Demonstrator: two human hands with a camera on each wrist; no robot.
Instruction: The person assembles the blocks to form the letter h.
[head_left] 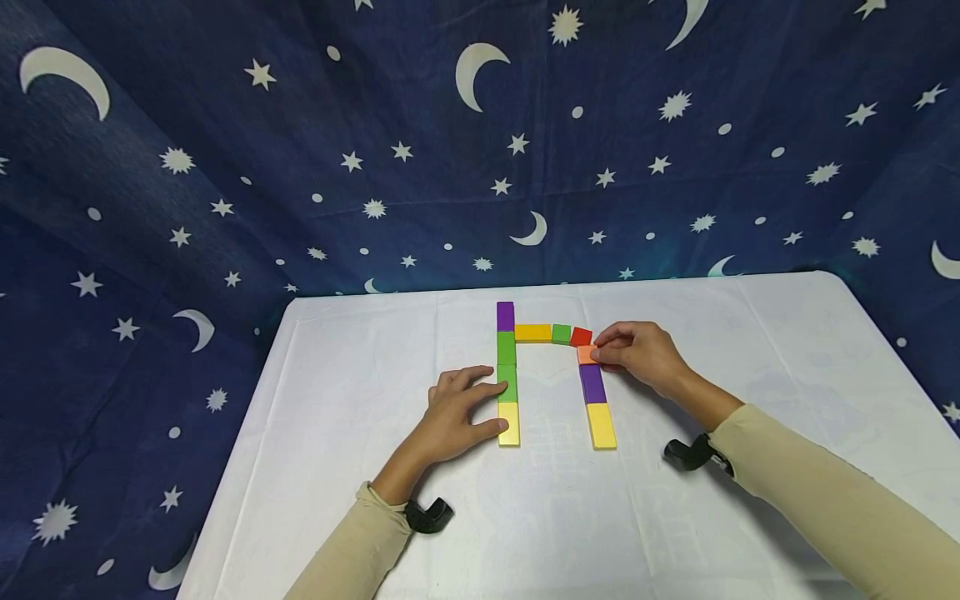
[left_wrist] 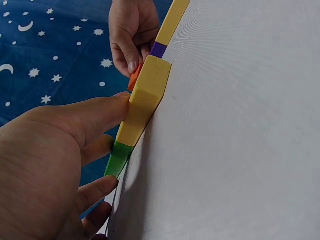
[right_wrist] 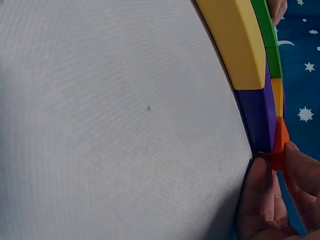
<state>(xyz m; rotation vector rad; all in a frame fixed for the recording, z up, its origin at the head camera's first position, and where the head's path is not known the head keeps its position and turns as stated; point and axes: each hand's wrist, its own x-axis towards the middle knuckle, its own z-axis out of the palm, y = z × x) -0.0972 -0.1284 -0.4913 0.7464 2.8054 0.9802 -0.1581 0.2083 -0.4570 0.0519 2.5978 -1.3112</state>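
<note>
My right hand (head_left: 637, 354) pinches a small orange block (head_left: 587, 355) between thumb and fingers, at the top of the right column. Directly below it are a purple block (head_left: 592, 384) and a yellow block (head_left: 602, 426), end to end. My left hand (head_left: 456, 414) lies along the left column, its fingers loosely spread. Its thumb touches the lower yellow block (head_left: 508, 424) and a fingertip is at the green block (head_left: 507, 383) above. In the left wrist view, the thumb rests against that yellow block (left_wrist: 145, 102).
A second green block (head_left: 506, 348) and a purple block (head_left: 506, 317) top the left column. A yellow block (head_left: 533, 333), a small green block (head_left: 561, 334) and a tilted red block (head_left: 581, 337) bridge the columns. Behind the white-covered table (head_left: 360, 333) hangs a star-patterned curtain (head_left: 420, 100).
</note>
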